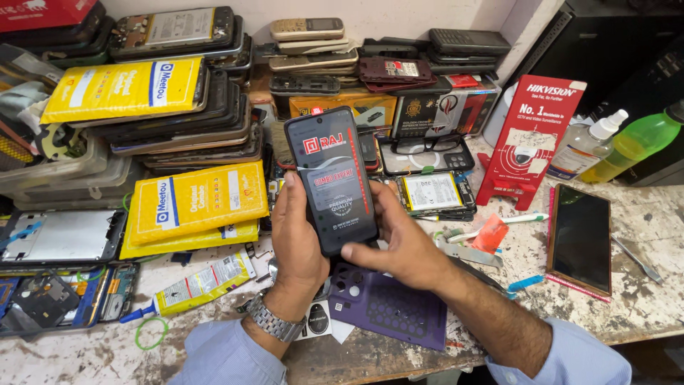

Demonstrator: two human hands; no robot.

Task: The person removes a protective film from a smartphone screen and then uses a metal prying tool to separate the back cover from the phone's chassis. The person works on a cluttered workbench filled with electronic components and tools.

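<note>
The phone screen [331, 178] in the hands looks like glossy glass with a shiny plastic film over it. Watch band [272, 321] is brushed metal links, bit of a sheen. Purple phone case [395, 310] underneath looks like matt soft plastic. Counter [641, 285] is rough, worn stone, blotchy with white and rusty stains. Yellow packets [196, 203] are smooth glossy plastic. Glue tube [199, 285] looks like soft shiny metal. The other phone [581, 239] has dark mirror-like glass.

Phone screen [331, 178] between both hands, above phone cover [388, 303]; glue tube [199, 285] left.
</note>
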